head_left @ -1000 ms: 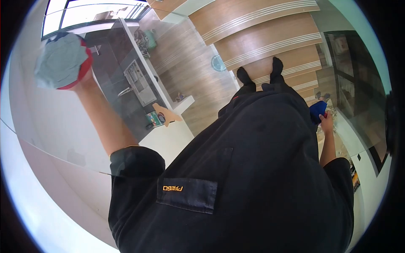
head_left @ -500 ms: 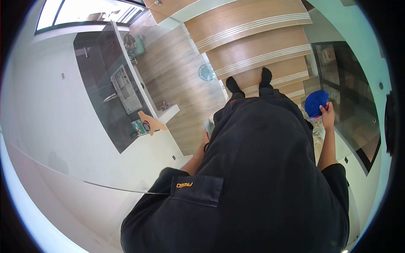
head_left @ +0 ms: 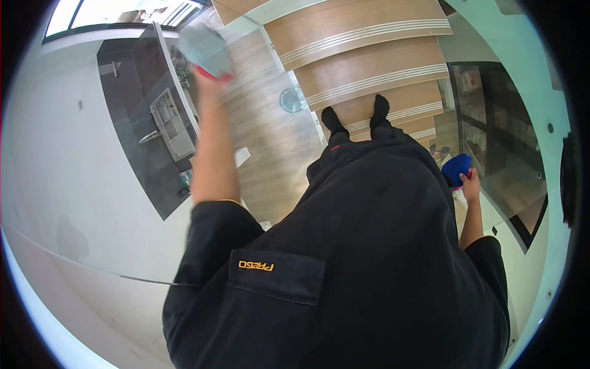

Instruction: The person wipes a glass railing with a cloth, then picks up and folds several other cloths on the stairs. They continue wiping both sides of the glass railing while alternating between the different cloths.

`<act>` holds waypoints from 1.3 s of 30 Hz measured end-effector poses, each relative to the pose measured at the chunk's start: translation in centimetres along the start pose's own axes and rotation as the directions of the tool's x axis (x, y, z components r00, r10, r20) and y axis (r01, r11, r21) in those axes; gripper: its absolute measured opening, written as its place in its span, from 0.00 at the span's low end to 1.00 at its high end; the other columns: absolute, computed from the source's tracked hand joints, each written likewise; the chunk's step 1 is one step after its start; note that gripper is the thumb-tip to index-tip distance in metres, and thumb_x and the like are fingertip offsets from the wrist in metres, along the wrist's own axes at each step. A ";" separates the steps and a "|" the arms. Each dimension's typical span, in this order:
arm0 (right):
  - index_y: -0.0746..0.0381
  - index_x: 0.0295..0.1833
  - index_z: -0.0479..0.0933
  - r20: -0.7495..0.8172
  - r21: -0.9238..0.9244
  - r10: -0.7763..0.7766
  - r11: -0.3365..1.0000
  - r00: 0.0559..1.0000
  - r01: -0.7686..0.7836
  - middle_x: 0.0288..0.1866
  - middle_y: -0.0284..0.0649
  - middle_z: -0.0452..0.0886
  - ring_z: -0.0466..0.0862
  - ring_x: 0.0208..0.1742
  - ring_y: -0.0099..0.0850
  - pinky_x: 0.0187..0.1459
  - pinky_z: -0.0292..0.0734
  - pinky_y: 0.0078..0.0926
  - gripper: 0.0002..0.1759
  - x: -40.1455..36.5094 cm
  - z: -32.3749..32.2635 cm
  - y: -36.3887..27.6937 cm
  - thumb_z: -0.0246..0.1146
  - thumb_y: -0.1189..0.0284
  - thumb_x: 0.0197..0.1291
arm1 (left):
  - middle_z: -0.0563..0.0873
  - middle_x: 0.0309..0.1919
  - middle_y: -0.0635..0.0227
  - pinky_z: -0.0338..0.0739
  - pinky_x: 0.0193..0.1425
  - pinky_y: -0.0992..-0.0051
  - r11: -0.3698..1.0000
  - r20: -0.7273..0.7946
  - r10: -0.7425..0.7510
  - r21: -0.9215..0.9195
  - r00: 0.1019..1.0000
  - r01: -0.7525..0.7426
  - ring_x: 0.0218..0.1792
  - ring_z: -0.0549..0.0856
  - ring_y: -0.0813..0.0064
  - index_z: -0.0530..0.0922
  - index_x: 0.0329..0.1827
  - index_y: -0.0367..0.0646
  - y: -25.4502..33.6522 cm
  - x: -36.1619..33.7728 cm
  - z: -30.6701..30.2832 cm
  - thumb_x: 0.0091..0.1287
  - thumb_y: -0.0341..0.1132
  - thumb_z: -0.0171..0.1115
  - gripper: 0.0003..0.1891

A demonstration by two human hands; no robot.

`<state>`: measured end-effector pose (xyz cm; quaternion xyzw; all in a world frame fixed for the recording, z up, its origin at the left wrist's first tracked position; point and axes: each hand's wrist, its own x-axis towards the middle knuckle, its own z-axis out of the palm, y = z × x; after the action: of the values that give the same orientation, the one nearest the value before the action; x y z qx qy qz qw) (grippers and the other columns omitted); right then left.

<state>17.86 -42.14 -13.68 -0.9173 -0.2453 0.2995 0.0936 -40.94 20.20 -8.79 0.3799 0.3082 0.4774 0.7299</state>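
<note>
At the upper left, my left hand (head_left: 208, 83) is raised and blurred, closed on the red edge of a grey pad (head_left: 206, 52) that lies over the view of the glass and floor. My right hand (head_left: 471, 184) is low at the right side, its fingers and thumb pinching the edge of a blue pad (head_left: 456, 170) with a red rim. The blue pad hangs beside my right hip. My feet in black socks stand on a wooden stair step (head_left: 356, 115).
More wooden steps (head_left: 362, 31) with white stripes lie beyond my feet. Glass panels stand on both sides, with a dark-framed cabinet (head_left: 491, 117) at the right. A sink (head_left: 173, 123) is at the left, and a round bluish object (head_left: 292, 100) lies on the floor.
My left hand has swung up and outward from beside my hip with the grey pad. My right hand and the blue pad have shifted slightly down and left in view.
</note>
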 end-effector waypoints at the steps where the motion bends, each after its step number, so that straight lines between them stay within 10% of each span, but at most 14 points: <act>1: 0.64 0.41 0.70 -0.015 -0.023 0.006 1.000 1.000 -0.006 0.31 0.39 0.74 0.74 0.34 0.33 0.42 0.72 0.31 0.13 -0.7 -0.5 -1.6 0.67 0.73 0.56 | 0.83 0.50 0.70 0.80 0.47 0.64 0.992 -0.113 -0.116 0.042 0.987 0.122 0.49 0.83 0.67 0.75 0.60 0.51 -6.1 -5.1 -2.9 0.74 0.57 0.41 0.25; 6: 0.63 0.45 0.72 -0.033 0.025 -0.109 0.994 0.993 0.110 0.34 0.40 0.76 0.76 0.37 0.31 0.44 0.72 0.29 0.15 0.7 -0.1 -6.3 0.68 0.72 0.56 | 0.83 0.49 0.66 0.79 0.55 0.62 0.657 -0.371 -0.740 -0.215 0.562 0.723 0.48 0.83 0.68 0.75 0.61 0.48 -21.0 -32.0 -3.1 0.72 0.61 0.42 0.29; 8: 0.63 0.47 0.74 -0.034 0.020 -0.179 0.984 0.983 0.179 0.36 0.41 0.78 0.77 0.38 0.30 0.46 0.73 0.28 0.16 0.9 0.0 -12.6 0.69 0.71 0.56 | 0.84 0.46 0.65 0.80 0.54 0.63 0.551 -0.347 -0.835 -0.498 0.428 0.670 0.45 0.84 0.69 0.75 0.60 0.48 -20.0 -35.6 1.8 0.73 0.60 0.44 0.28; 11: 0.64 0.52 0.75 0.133 0.157 -0.405 0.910 0.904 0.384 0.40 0.44 0.81 0.80 0.43 0.31 0.49 0.74 0.28 0.18 2.7 2.7 -21.3 0.68 0.71 0.57 | 0.84 0.46 0.66 0.80 0.52 0.66 0.589 -0.368 -0.808 -0.500 0.460 0.635 0.46 0.84 0.71 0.76 0.59 0.49 -20.1 -34.3 -0.1 0.74 0.57 0.44 0.25; 14: 0.65 0.53 0.75 0.311 0.184 -0.506 0.863 0.805 0.471 0.43 0.50 0.83 0.83 0.45 0.39 0.49 0.75 0.31 0.19 2.1 4.7 -31.3 0.68 0.70 0.58 | 0.84 0.48 0.70 0.79 0.49 0.69 0.844 -0.344 -0.533 -0.273 0.773 0.461 0.47 0.84 0.73 0.76 0.61 0.47 -15.7 -21.7 -2.1 0.75 0.49 0.45 0.21; 17: 0.65 0.54 0.75 0.325 0.175 -0.592 0.804 0.737 0.568 0.44 0.52 0.82 0.83 0.46 0.43 0.49 0.76 0.32 0.19 1.1 5.9 -35.2 0.67 0.69 0.58 | 0.79 0.58 0.65 0.78 0.57 0.60 0.899 0.089 -0.194 -0.384 0.977 0.213 0.58 0.79 0.63 0.70 0.66 0.49 -2.5 -4.1 -0.6 0.71 0.60 0.43 0.30; 19: 0.65 0.54 0.75 0.330 0.137 -0.621 0.777 0.711 0.615 0.43 0.52 0.82 0.83 0.45 0.43 0.49 0.76 0.33 0.20 2.2 6.0 -33.9 0.67 0.70 0.58 | 0.74 0.63 0.58 0.75 0.62 0.61 0.983 0.377 0.173 -0.128 0.910 -0.134 0.64 0.74 0.61 0.64 0.70 0.41 10.2 1.0 6.3 0.71 0.57 0.48 0.33; 21: 0.66 0.54 0.75 0.338 0.126 -0.627 0.769 0.702 0.627 0.43 0.52 0.83 0.83 0.45 0.41 0.49 0.75 0.33 0.20 3.3 6.0 -32.3 0.67 0.70 0.58 | 0.74 0.63 0.54 0.73 0.65 0.63 0.810 0.765 0.387 -0.015 0.515 -0.586 0.66 0.73 0.60 0.62 0.71 0.35 20.5 0.5 12.6 0.71 0.53 0.51 0.34; 24: 0.67 0.50 0.75 0.341 0.094 -0.577 0.807 0.742 0.583 0.37 0.47 0.81 0.80 0.39 0.36 0.47 0.74 0.30 0.17 6.9 4.6 -27.2 0.66 0.73 0.57 | 0.78 0.59 0.61 0.73 0.58 0.66 0.843 0.121 0.538 -0.055 0.834 -0.535 0.56 0.78 0.63 0.69 0.66 0.42 23.9 -10.3 20.2 0.64 0.55 0.57 0.33; 26: 0.67 0.44 0.73 0.298 0.064 -0.493 0.865 0.817 0.498 0.32 0.41 0.76 0.75 0.35 0.32 0.44 0.73 0.28 0.13 10.3 4.1 -22.6 0.66 0.74 0.56 | 0.67 0.72 0.62 0.57 0.74 0.57 0.843 0.185 0.495 -0.339 0.849 -0.417 0.71 0.65 0.58 0.59 0.76 0.47 23.2 -15.2 13.8 0.70 0.61 0.47 0.38; 28: 0.65 0.41 0.72 0.249 -0.002 -0.440 0.891 0.863 0.455 0.30 0.38 0.73 0.72 0.33 0.30 0.42 0.71 0.27 0.11 11.7 2.3 -20.2 0.66 0.75 0.55 | 0.66 0.72 0.61 0.58 0.74 0.56 0.887 -0.122 0.371 -0.246 0.921 -0.390 0.71 0.65 0.57 0.58 0.76 0.46 15.8 -22.2 9.4 0.70 0.61 0.47 0.38; 33: 0.66 0.42 0.72 0.173 0.059 -0.343 0.939 0.923 0.338 0.30 0.38 0.73 0.72 0.33 0.31 0.43 0.71 0.27 0.12 15.9 1.9 -13.2 0.67 0.75 0.54 | 0.65 0.72 0.58 0.59 0.73 0.55 0.936 -0.670 -0.343 -0.307 0.658 0.175 0.71 0.65 0.55 0.57 0.77 0.46 -12.3 -42.4 5.0 0.69 0.61 0.49 0.39; 39: 0.65 0.42 0.73 0.135 0.033 -0.416 0.909 0.899 0.416 0.31 0.39 0.75 0.75 0.35 0.32 0.44 0.71 0.29 0.12 16.3 3.6 -13.5 0.67 0.74 0.54 | 0.64 0.72 0.55 0.61 0.72 0.53 0.898 -0.658 -0.438 -0.353 0.613 0.262 0.71 0.65 0.53 0.56 0.77 0.45 -12.3 -41.1 6.1 0.69 0.61 0.50 0.40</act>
<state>21.77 -22.13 -20.49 -0.8204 -0.4410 0.3363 0.1395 -44.89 -22.75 -12.45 0.0086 0.5833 0.4661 0.6652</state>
